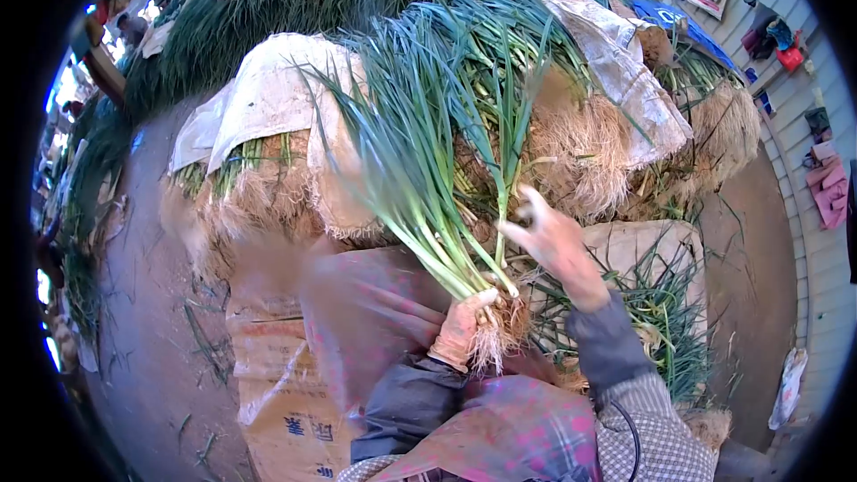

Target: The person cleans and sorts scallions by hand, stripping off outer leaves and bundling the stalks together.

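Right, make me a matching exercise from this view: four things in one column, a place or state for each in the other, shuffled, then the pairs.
Things:
1. Left hand
2. Right hand
3. Pink cloth
4. Tan sack

Places or states:
A. At the picture's far right
B. Bearing dark printed characters
C. Closed around green onions near their roots
D. Fingers apart, beside the stalks

Pairs: 1-C, 2-D, 3-A, 4-B

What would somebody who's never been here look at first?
Probably the big bunch of long green stalks in the middle, gripped near its pale, stringy roots by the person's left hand, with the right hand close by. Next might come the dark green leaves heaped across the upper left, then the pink cloth at far right.
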The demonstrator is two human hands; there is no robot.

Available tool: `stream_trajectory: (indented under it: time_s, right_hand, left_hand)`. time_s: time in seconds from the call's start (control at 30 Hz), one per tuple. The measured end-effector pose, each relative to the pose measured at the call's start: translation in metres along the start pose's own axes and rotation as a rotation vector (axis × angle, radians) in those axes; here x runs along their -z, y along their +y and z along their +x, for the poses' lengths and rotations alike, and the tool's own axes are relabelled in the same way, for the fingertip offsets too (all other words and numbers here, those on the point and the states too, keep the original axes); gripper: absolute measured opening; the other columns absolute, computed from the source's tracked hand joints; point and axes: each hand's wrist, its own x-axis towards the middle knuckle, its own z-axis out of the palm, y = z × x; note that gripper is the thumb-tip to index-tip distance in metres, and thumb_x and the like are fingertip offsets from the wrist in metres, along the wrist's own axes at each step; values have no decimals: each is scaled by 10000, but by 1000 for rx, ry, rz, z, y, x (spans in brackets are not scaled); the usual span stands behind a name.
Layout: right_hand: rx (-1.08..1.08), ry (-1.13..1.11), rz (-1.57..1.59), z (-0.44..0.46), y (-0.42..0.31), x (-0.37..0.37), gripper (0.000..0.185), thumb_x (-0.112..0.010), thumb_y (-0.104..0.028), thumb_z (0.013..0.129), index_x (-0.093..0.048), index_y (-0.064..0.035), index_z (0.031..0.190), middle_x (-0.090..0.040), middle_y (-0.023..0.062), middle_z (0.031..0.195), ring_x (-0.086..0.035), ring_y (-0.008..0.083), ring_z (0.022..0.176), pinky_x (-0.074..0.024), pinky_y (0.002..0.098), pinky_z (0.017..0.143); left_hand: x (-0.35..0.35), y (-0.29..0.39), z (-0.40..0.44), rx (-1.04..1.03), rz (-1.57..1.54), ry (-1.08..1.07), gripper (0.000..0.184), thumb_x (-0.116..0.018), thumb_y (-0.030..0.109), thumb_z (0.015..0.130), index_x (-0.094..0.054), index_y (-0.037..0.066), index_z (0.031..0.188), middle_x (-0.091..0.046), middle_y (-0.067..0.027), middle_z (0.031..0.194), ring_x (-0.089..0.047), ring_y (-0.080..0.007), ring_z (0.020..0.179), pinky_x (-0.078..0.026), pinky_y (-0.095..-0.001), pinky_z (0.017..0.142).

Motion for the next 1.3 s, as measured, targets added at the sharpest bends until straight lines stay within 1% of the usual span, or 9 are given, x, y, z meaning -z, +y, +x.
stream_trajectory:
  time_s: [0.2,0.27,0.53,0.67,0.8,0.83,0.97,1.1,1.3]
  right_hand:
    - [100,24,-239,109,-4,-60,363,-476,-371,957,-619,-37,981,-623,93,656,-623,262,571,-471,426,518]
    - [523,645,-515,97,16,-83,182,-549,-230,938,-608,-115,810,-437,-2,475,-458,145,373,-379,292,374]
    - [544,430,-155,-95,31,-50,170,-571,-163,924,-588,-94,770,-510,20,541,-438,151,359,-357,301,368]
    - [-583,337,816,-171,86,-15,266,-485,-242,977,-604,-64,819,-545,23,549,-510,107,417,-399,265,388]
    - [-719,-526,-197,-203,191,23,381,-515,-390,922,-630,-27,917,-672,118,697,-661,246,574,-527,312,588]
    - [-325,-615,-783,-213,203,16,463,-557,-446,878,-630,-19,1038,-695,167,861,-685,315,755,-528,341,703]
    - [-147,-96,486,-138,89,33,473,-567,-396,918,-556,-21,1206,-667,154,1006,-642,215,813,-494,349,678]
    - [-223,-222,545,-23,79,-51,645,-569,-483,896,-488,16,1295,-611,200,1169,-601,280,1075,-483,405,893]
    - [-333,-334,860,35,33,-76,288,-627,-310,890,-701,-35,930,-596,-12,749,-545,110,723,-443,246,663]
  left_hand:
    - [27,-7,4,17,-86,125,265,-558,55,857,-548,8,1118,-640,-125,909,-647,-188,751,-537,-247,603]
    - [42,-13,8,-17,-62,97,256,-556,61,866,-546,5,1115,-637,-125,914,-646,-185,777,-540,-250,627]
    - [13,10,5,44,-313,101,348,-531,148,862,-552,-39,1156,-641,-153,988,-647,-272,901,-550,-407,829]
    - [21,15,7,-26,-349,30,347,-531,153,879,-568,-64,1146,-644,-166,1026,-644,-287,932,-539,-423,860]
    - [14,13,3,-105,-311,46,399,-552,182,889,-516,-67,1199,-627,-179,1077,-635,-278,955,-533,-405,875]
    - [5,18,-2,-102,-308,2,403,-569,162,882,-501,-54,1215,-622,-171,1074,-632,-264,955,-534,-385,871]
    - [0,17,-7,52,-137,39,317,-601,104,854,-535,-11,1142,-624,-122,981,-637,-219,889,-540,-322,798]
    - [-2,16,-7,38,-30,97,274,-611,99,834,-556,11,1088,-635,-95,900,-642,-196,795,-544,-286,732]
    - [23,18,2,-89,134,78,265,-572,108,857,-591,-35,1079,-646,-94,927,-622,-167,806,-511,-258,711]
